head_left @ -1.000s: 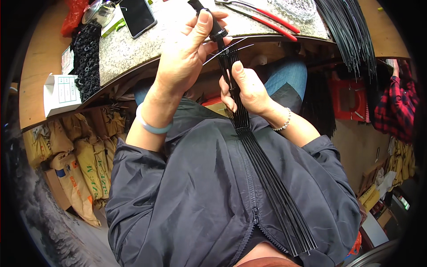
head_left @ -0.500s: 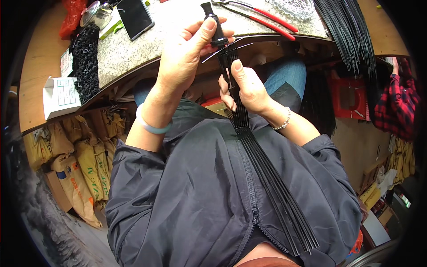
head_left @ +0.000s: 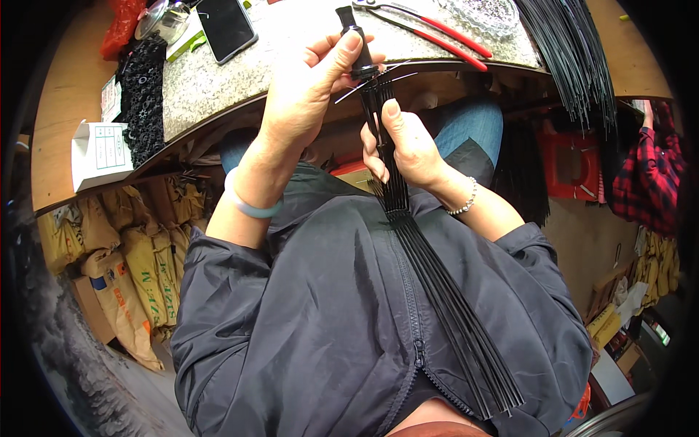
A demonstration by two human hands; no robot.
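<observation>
Two hands on work, listed L to R. L hand point(head_left: 306, 95): thumb and fingers closed round black handle point(head_left: 363, 60). Chg. in last sec.: handle was tilted L, now nearer upright, collar by far end of rods point(head_left: 443, 291); i.e. handle and rods closer to one line. Thin wire point(head_left: 351, 92) juts out just nearside of collar. R hand point(head_left: 415, 149): thumb and fingers wrapped round rods, grip unchgd. Rods run near, over jacket point(head_left: 313, 306).

Matls., L to R: box point(head_left: 98, 160), white card, square corners. Rings point(head_left: 145, 102), black, lacy heap. Phone point(head_left: 226, 28), flat, dark. Handle smooth, prob. plastic, flared at far tip. Rods slim, straight, black; matl. n/c. Jacket creased, slight sheen. Far R: pliers point(head_left: 460, 38), red grips; strands point(head_left: 575, 58), dark, wiry, hanging off counter edge.
</observation>
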